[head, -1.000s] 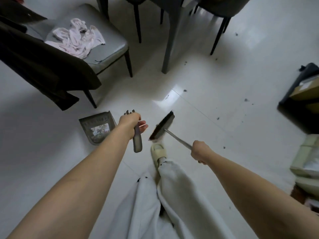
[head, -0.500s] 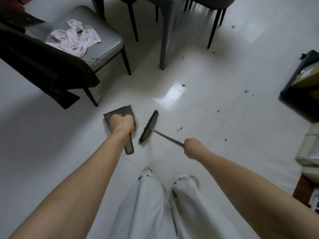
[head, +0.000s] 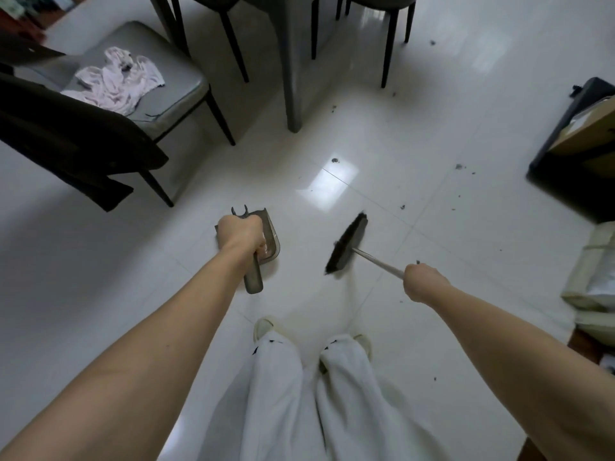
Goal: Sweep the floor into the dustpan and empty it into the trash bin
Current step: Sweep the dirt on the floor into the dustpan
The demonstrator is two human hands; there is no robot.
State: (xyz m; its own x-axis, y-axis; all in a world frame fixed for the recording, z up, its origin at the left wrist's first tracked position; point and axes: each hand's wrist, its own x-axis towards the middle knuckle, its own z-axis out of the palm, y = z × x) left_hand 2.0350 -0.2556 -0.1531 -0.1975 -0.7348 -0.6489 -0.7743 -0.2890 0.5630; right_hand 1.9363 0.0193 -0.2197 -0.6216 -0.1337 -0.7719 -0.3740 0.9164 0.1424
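On a glossy white tile floor [head: 432, 104], the left hand [head: 241, 232] grips a grey plastic dustpan [head: 269, 239] by its handle; to its right, the right hand [head: 421, 281] grips a thin metal-handled broom [head: 346, 244] with dark bristles; dust specks [head: 459, 167] dot the tiles beyond.

Arms: both are showing bare up to the frame's edge, with no sleeves, watch or rings in sight.
Hands: the left hand [head: 242, 235] and right hand [head: 422, 282] are wearing no gloves.
Trousers [head: 319, 404]: loose and white, with small dark marks by the hems.
Slippers [head: 263, 327]: pale cream, peeking out under the hems.
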